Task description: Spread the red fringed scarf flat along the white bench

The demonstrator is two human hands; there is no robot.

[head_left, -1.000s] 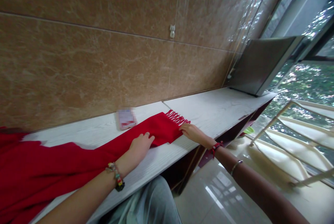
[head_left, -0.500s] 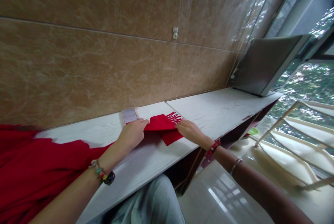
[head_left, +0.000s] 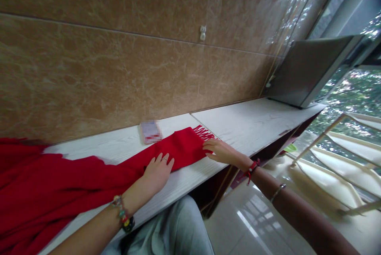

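Note:
A red scarf [head_left: 181, 146] with a fringed end lies along the white countertop, its end part spread flat. My left hand [head_left: 157, 171] rests palm down on the scarf's near edge, fingers spread. At the fringed end my right hand [head_left: 218, 152] touches the scarf's corner with its fingertips, the thumb a little apart from the fingers. More of the scarf [head_left: 74, 175] lies in loose, bunched folds at the left. Behind the scarf, near the wall, is a small flat pale rectangular item [head_left: 150, 132], blurred in its detail.
A brown marbled tile wall [head_left: 119, 76] backs the narrow white countertop [head_left: 238, 120]. A large grey box-like appliance [head_left: 315, 70] stands at its far right end. Below right is a cream tiered rack [head_left: 333, 156] on the shiny floor. My knee [head_left: 184, 223] is at the counter's front edge.
The scarf's folded-over end now lies flat and wider. My left hand has let go of its far edge and moved nearer, onto the cloth. My right hand has loosened and shifted slightly right.

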